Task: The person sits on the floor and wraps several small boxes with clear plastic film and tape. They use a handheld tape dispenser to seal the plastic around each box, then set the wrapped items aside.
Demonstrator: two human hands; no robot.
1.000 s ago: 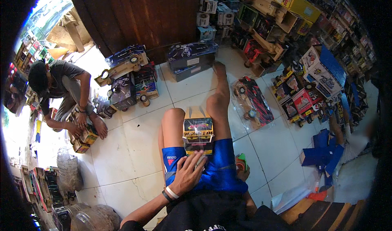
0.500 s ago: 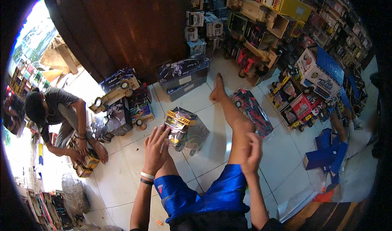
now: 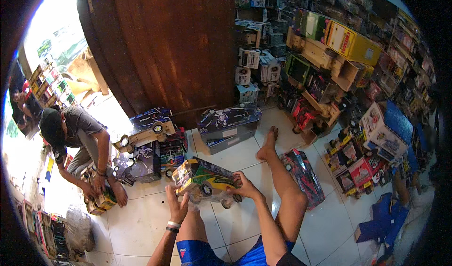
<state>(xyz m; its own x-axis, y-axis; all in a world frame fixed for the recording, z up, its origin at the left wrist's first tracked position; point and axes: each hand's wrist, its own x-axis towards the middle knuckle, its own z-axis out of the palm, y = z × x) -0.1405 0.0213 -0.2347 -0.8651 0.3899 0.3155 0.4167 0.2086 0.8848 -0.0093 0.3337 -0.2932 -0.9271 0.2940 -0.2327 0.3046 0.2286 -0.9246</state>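
A toy truck (image 3: 209, 177) in yellow, green and black with dark wheels is tilted above the floor in front of me. Clear plastic film seems to wrap it. My right hand (image 3: 246, 188) grips its right end, fingers on the side panel above a wheel. At the truck's left end is my left hand (image 3: 177, 208), its fingers and thumb stretched upward and apart. Whether those fingers touch the truck is hard to tell. Between my legs, white tiles show below the truck.
Beyond my right leg lies a red and black toy vehicle (image 3: 302, 177) in plastic. More toy trucks (image 3: 141, 160) are stacked at left, near a crouching person (image 3: 80, 139) handling a yellow-black one. A dark boxed toy (image 3: 228, 125) stands by the brown door (image 3: 160, 45). Blue pieces (image 3: 381, 221) lie at right.
The truck has come up off the floor and turned side-on, with my right hand now gripping it. My left hand has dropped lower, beside its left end. The view has shifted.
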